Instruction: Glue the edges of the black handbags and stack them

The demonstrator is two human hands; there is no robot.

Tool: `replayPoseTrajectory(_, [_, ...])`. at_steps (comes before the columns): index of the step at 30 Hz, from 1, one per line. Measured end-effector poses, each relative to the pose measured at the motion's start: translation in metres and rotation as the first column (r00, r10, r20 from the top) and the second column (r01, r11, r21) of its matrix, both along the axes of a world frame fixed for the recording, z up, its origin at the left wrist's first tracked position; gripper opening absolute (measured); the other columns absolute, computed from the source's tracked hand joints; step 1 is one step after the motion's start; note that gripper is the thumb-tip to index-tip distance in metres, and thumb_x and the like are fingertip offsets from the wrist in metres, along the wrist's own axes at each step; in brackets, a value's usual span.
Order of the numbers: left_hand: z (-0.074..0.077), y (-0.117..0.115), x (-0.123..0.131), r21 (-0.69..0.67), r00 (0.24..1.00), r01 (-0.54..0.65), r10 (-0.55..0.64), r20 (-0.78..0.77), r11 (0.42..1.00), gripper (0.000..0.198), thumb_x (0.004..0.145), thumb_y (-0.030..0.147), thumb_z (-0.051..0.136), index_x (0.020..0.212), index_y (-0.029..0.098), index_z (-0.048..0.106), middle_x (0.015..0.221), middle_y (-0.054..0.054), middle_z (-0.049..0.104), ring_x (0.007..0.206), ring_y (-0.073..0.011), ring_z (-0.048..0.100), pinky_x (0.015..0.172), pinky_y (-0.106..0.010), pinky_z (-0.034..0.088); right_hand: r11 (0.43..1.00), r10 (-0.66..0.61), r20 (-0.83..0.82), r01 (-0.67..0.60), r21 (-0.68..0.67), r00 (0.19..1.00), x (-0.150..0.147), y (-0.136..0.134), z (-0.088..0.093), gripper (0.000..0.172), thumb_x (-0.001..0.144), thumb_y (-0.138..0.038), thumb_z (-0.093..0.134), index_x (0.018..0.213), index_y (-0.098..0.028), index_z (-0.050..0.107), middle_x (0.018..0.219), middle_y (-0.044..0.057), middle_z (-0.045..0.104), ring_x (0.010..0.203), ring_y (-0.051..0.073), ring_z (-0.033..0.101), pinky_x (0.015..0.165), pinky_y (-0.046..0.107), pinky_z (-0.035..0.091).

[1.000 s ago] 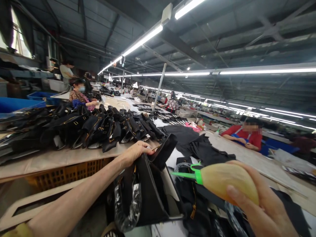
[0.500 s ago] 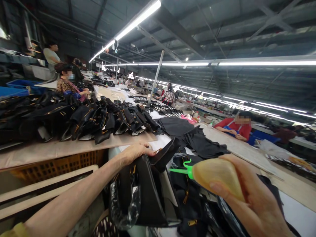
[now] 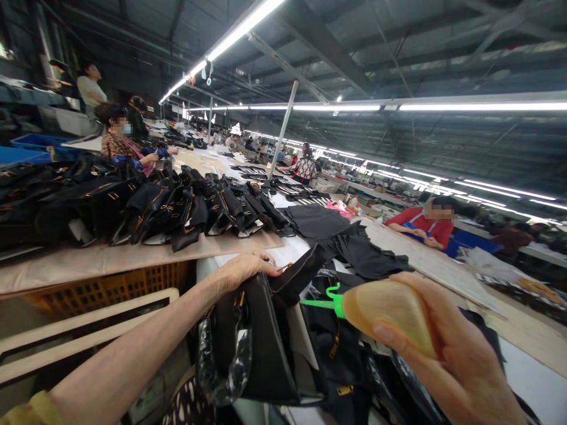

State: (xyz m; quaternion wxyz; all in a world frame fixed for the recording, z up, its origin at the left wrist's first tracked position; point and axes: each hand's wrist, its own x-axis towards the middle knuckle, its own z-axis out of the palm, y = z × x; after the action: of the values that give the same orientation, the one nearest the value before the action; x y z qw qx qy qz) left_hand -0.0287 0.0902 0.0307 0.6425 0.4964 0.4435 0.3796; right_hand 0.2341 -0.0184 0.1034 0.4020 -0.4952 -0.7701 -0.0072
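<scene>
My left hand [image 3: 248,271] is closed on the top edge of a black handbag [image 3: 266,342], near a gold zipper. The bag stands tilted, its side gaping to show a pale lining, and its handle [image 3: 224,378] is wrapped in clear plastic. In my right hand [image 3: 456,348] is a squeeze bottle [image 3: 385,313] of yellowish liquid, lying sideways. Its green nozzle [image 3: 321,303] points left, the tip close to the bag's open side; whether it touches I cannot tell. More black bags with gold zipper pulls [image 3: 345,390] lie beneath the bottle.
A long row of black bags [image 3: 168,206] covers the table at left, above an orange crate [image 3: 110,289]. Black cut pieces [image 3: 319,224] lie ahead. A person in red [image 3: 425,224] sits across at right; another [image 3: 121,141] sits at far left. A pole [image 3: 283,130] rises mid-table.
The bottle has shifted slightly left, its nozzle tip nearer the bag's open side. My left hand keeps its hold on the bag. The person at far left has moved their hands.
</scene>
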Motion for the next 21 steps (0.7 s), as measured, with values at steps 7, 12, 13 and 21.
replayPoseTrajectory(7, [-0.0039, 0.0025, -0.0003, 0.012, 1.000, 0.026, -0.026, -0.001, 1.000, 0.017, 0.052, 0.026, 0.072, 0.059, 0.015, 0.063, 0.046, 0.003, 0.056, 0.041, -0.0098, 0.048, 0.041, -0.020, 0.031, 1.000, 0.027, 0.037, -0.027, 0.003, 0.999, 0.0007, 0.0029, -0.0017, 0.042, 0.078, -0.050, 0.061, 0.114, -0.030, 0.051, 0.097, 0.002, 0.063, 0.076, 0.024, 0.061, 0.061, 0.028, 0.050])
replayPoseTrajectory(12, [-0.0042, 0.0027, -0.0009, 0.023, 0.999, 0.038, -0.038, -0.008, 0.999, 0.016, 0.053, 0.027, 0.071, 0.059, 0.014, 0.063, 0.048, 0.003, 0.058, 0.041, -0.0096, 0.048, 0.042, -0.020, 0.032, 0.998, 0.031, 0.093, -0.035, 0.047, 0.995, 0.0003, 0.0053, -0.0024, 0.042, 0.081, -0.049, 0.060, 0.115, -0.029, 0.049, 0.098, 0.002, 0.062, 0.077, 0.023, 0.061, 0.062, 0.028, 0.050])
replayPoseTrajectory(13, [-0.0044, 0.0029, -0.0010, 0.027, 0.999, 0.041, -0.041, -0.010, 0.999, 0.016, 0.053, 0.027, 0.071, 0.059, 0.014, 0.063, 0.048, 0.003, 0.058, 0.041, -0.0095, 0.048, 0.042, -0.020, 0.032, 0.998, 0.031, 0.104, -0.036, 0.051, 0.994, -0.0002, 0.0055, -0.0022, 0.041, 0.081, -0.049, 0.060, 0.115, -0.029, 0.049, 0.098, 0.002, 0.062, 0.077, 0.022, 0.062, 0.062, 0.027, 0.050])
replayPoseTrajectory(21, [-0.0067, 0.0056, -0.0002, 0.042, 0.998, 0.063, -0.061, -0.031, 0.997, 0.014, 0.055, 0.026, 0.069, 0.059, 0.014, 0.064, 0.048, 0.002, 0.058, 0.039, -0.0092, 0.046, 0.042, -0.021, 0.031, 0.992, 0.081, 0.192, -0.097, 0.077, 0.978, -0.0028, 0.0069, 0.0050, 0.037, 0.081, -0.045, 0.061, 0.113, -0.028, 0.050, 0.098, 0.001, 0.062, 0.075, 0.020, 0.062, 0.061, 0.024, 0.051])
